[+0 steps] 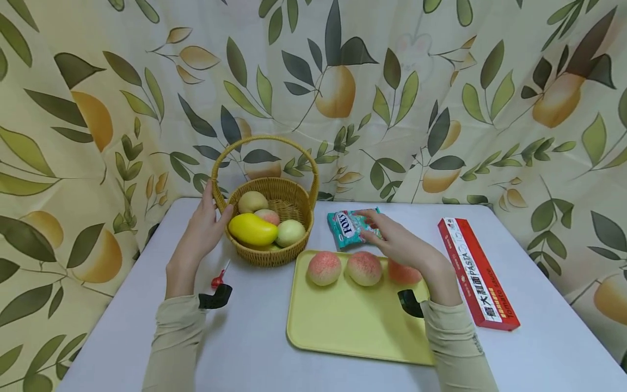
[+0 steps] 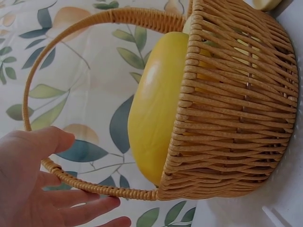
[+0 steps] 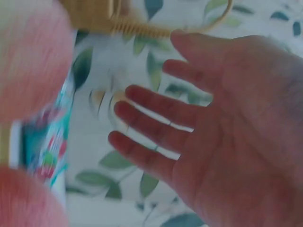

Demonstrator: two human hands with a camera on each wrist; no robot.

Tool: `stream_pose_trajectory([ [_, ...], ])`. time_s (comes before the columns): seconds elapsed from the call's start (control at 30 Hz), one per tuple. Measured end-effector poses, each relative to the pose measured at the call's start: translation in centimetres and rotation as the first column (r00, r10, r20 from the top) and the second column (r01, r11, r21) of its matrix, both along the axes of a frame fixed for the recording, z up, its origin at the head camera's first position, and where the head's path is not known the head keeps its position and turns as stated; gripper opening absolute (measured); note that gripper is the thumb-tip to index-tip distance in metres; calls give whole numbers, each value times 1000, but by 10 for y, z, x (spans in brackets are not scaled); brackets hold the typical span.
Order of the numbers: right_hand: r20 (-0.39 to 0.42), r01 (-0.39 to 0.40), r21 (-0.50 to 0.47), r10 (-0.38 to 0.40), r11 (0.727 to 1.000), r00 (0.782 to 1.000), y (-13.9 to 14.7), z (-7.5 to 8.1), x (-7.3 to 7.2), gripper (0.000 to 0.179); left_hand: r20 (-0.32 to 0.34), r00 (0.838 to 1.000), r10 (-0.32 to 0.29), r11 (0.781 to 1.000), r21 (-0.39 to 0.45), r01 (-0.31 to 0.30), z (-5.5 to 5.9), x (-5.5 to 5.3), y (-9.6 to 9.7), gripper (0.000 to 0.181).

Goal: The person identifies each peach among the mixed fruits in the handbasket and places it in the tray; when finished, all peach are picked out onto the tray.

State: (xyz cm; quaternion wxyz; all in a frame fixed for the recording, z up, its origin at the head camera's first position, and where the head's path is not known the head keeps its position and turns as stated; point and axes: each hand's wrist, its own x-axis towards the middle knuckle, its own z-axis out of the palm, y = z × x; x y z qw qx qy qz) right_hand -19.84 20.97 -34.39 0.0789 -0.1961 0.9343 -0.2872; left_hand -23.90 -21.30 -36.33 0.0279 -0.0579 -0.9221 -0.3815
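Nearest, a flat yellow rectangular tray (image 1: 352, 333) lies on the white table, three pink fuzzy-looking peaches (image 1: 324, 268) lined along its far edge. The bare right hand (image 1: 404, 242) hangs above that end, hiding part of the rightmost peach: fingers loosely spread, nothing in them. Just past its fingertips, a teal Fox's sweet packet (image 1: 346, 227) lies flat.

Left of the tray, a small red lollipop (image 1: 217, 280) sits near the left wrist. Beyond it, here's the round tan wicker basket (image 1: 266, 260), upright, its tall handle (image 1: 266, 139) arching from side to side. The left hand (image 1: 201, 231) is much the nearer, right at the handle's left upright, with the basket to its right. Thumb and nearly straight fingers flank the cane without curling round; how firmly they touch, I can't tell. Inside, a glossy yellow mango (image 1: 252, 230) leans among paler round fruit. Behind everything, a leaf-and-fruit curtain (image 1: 338, 141).
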Motion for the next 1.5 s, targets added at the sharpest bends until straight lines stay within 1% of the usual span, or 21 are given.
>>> stream_pose_trajectory([
  [0.1, -40, -58, -35, 56, 998, 998, -14, 6, -2, 56, 0, 1000, -5, 1000, 17, 5, 3, -4, 5, 88],
  [0.17, -63, -96, -23, 95, 995, 994, -24, 6, -3, 55, 10, 1000, -17, 1000, 23, 17, 3, -6, 9, 88],
  [0.23, -78, -143, -8, 142, 990, 987, -36, 3, -5, 53, 31, 999, -28, 999, 23, 28, 1, -5, 11, 88],
  [0.33, -61, -214, 40, 216, 976, 975, -59, -4, -14, 53, 65, 997, -28, 1000, 13, 27, -4, -2, 10, 88],
  [0.4, -32, -264, 70, 267, 962, 963, -78, -7, -25, 54, 77, 997, -18, 1000, 3, 18, -7, 1, 8, 87],
  [0.5, 36, -333, 140, 331, 932, 943, -110, -9, -49, 56, 79, 997, -1, 1000, -5, 1, -11, 4, 4, 88],
  [0.6, 94, -393, 211, 382, 895, 919, -138, -9, -75, 59, 66, 998, 6, 1000, -12, -5, -11, 3, 1, 88],
  [0.7, 143, -424, 291, 400, 858, 906, -160, -8, -95, 63, 58, 998, 7, 1000, -7, -7, -11, 1, 2, 88],
  [0.77, 172, -437, 343, 402, 831, 899, -170, -8, -105, 68, 54, 999, 2, 1000, -2, -2, -11, -1, 2, 88],
  [0.83, 204, -451, 381, 402, 808, 893, -179, -6, -111, 73, 57, 998, 0, 1000, 2, 0, -11, -2, 3, 89],
  [0.9, 241, -476, 389, 412, 789, 879, -186, -4, -114, 78, 55, 998, 0, 1000, -2, 0, -9, -2, 4, 88],
  [1.0, 269, -508, 421, 432, 751, 861, -197, -3, -117, 75, 44, 999, 6, 1000, -14, -5, -6, -1, 3, 88],
  [1.07, 275, -513, 453, 434, 729, 858, -203, -3, -117, 77, 34, 999, 9, 1000, -19, -8, -3, -1, 2, 87],
  [1.13, 270, -500, 488, 421, 715, 866, -208, -5, -117, 78, 29, 1000, 8, 1000, -15, -7, 0, -1, 1, 87],
  [1.2, 266, -475, 492, 394, 730, 880, -211, -6, -117, 81, 29, 1000, 4, 1000, -11, -4, 2, -1, 1, 87],
  [1.3, 261, -430, 467, 344, 772, 902, -216, -8, -115, 77, 36, 999, 2, 1000, -7, -2, 3, 0, 1, 87],
  [1.37, 243, -406, 466, 327, 786, 913, -218, -10, -114, 74, 40, 999, 4, 1000, -9, -3, 3, 0, 1, 88],
  [1.43, 213, -394, 481, 331, 783, 919, -220, -11, -114, 72, 40, 999, 6, 1000, -10, -6, 2, 1, 0, 87],
  [1.5, 170, -391, 503, 355, 771, 919, -222, -12, -115, 72, 33, 999, 7, 1000, -11, -7, 2, 0, -1, 87],
])
